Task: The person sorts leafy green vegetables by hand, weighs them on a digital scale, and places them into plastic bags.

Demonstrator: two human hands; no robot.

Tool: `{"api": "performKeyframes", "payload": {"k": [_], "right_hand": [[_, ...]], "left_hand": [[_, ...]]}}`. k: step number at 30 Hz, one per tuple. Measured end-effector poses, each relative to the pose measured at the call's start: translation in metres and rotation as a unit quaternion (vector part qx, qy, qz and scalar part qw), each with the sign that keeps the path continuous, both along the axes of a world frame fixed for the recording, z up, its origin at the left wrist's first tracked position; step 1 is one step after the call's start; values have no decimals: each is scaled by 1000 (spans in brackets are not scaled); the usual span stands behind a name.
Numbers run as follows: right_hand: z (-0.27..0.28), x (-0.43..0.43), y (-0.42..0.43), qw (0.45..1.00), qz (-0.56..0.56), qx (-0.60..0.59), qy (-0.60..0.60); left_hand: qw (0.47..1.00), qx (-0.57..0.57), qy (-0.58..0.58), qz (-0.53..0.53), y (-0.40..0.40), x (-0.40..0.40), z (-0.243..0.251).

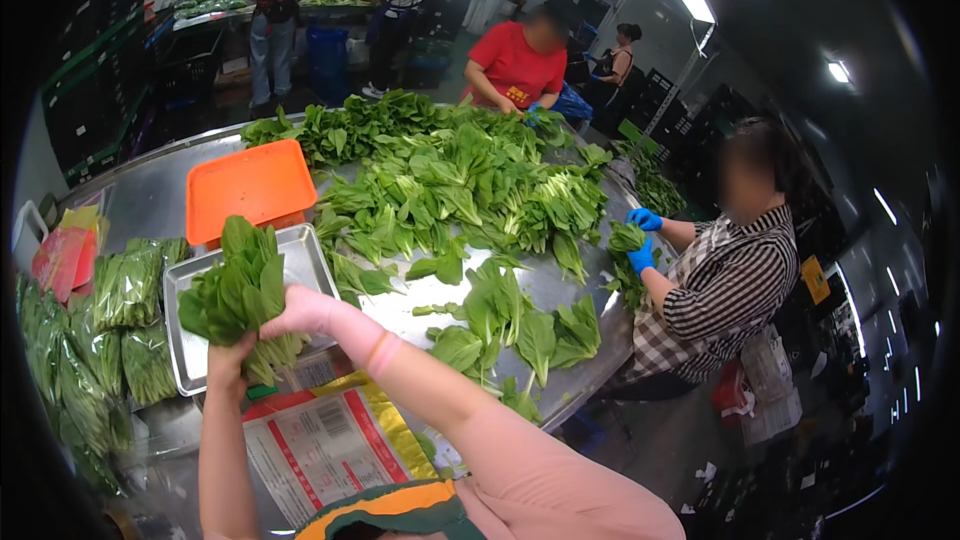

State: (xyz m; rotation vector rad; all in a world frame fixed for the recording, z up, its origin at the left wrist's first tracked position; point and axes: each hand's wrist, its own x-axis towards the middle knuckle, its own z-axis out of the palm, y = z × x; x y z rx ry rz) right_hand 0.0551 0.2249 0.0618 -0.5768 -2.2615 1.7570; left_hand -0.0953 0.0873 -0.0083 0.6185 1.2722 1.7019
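A thick bunch of leafy greens (236, 281) is held between my two hands over a shallow metal tray (321, 261). My left hand (227, 360) grips it from below, near the stems. On the right side of the bunch, my right hand (296, 313) is closed around the pale stalks. An orange plastic tray (250, 187) sits just beyond the metal one. Under my forearms lies a printed plastic packaging bag (330, 446) with red and gold edges. Part of the metal tray is hidden by the greens.
Loose greens (450, 180) are heaped across the steel table (517, 259). Bagged greens (127, 300) are piled at left. A person in checked clothing (712, 277) with blue gloves handles greens at right; another in red (517, 64) works across the table. Crates (90, 97) stand behind.
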Motion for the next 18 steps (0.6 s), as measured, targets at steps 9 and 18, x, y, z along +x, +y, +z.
{"api": "performKeyframes", "payload": {"k": [9,18], "right_hand": [[-86,106,-151,990,24,-137,16],[-113,84,-184,991,56,-120,-1]], "left_hand": [[912,-25,400,-89,-155,101,-40],[933,-145,328,-24,-190,89,-55]]}}
